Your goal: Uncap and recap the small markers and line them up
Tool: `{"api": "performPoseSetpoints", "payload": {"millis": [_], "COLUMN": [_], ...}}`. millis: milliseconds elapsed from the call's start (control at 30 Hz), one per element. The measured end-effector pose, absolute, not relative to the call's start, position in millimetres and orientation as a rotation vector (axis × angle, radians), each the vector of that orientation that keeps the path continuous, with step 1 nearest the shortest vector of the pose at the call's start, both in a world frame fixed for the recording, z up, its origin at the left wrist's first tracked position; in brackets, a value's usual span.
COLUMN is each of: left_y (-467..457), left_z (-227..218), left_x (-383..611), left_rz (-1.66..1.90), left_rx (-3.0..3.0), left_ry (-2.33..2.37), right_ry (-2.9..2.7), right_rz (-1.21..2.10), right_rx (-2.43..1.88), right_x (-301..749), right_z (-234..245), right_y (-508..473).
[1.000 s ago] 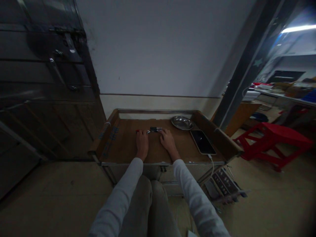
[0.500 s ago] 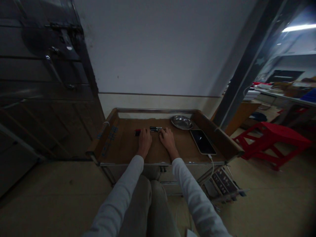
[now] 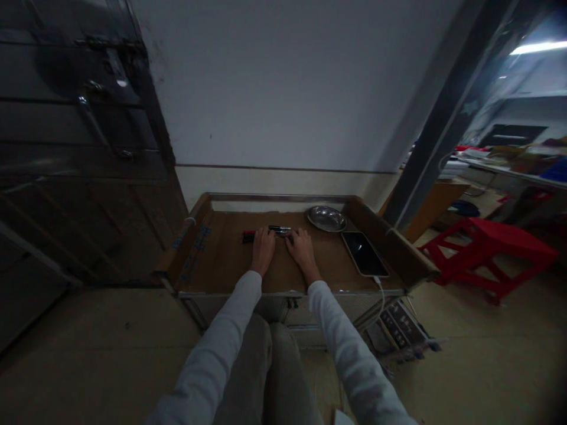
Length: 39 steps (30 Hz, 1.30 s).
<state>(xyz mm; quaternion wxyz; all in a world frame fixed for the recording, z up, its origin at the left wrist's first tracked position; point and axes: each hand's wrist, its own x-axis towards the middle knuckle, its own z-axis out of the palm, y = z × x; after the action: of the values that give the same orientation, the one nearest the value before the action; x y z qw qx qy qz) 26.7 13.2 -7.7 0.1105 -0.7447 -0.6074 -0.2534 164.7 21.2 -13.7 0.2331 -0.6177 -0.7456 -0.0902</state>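
Observation:
Dark pens lie crosswise on the brown cardboard lining of a cart top. My left hand is closed, its bent fingers down on the near pen, covering part of it. To the left of that hand, red and black pens stick out, partly hidden by the fingers. My right hand is closed too, thumb and fingertips at the right end of the near pen. Both palms face down, a small gap apart. The exact grip of the fingertips is too small and dark to make out.
A round metal dish stands at the back right of the cart. In front of it lies a phone with a white cable. Raised sides edge the cart. A red stool is at the right, a metal door at the left.
My left hand has shifted slightly right, closer to my right hand, showing more of the red and black pens. My right hand has hardly moved.

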Motion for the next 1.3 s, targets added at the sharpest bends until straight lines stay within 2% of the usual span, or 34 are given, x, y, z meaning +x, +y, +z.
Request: {"api": "performPoseSetpoints", "payload": {"millis": [267,467,700,933,1300], "left_y": [14,13,15,8,-11], "left_z": [-6,-4,-9,-7,4], "left_x": [26,28,29,25,20], "left_rz": [-0.671,-0.748,-0.874,-0.772,-0.807], "left_rx": [-2.272,-2.340,-2.382,-2.535,-2.280], "left_ry": [-1.730,-1.704,-1.552,-1.425,-1.662], "right_ry": [-2.144,-2.164,-1.965,-1.875,-1.839], "right_rz": [-0.139,-0.063,-0.217,-0.203,-0.131], "right_rx": [-1.533,-1.401,-1.541,-1.541,-1.622], "right_x": [165,166,165,168,170], "right_z": [-6,-5,0,2,1], "right_y": [16,17,7,-4,-9]}}
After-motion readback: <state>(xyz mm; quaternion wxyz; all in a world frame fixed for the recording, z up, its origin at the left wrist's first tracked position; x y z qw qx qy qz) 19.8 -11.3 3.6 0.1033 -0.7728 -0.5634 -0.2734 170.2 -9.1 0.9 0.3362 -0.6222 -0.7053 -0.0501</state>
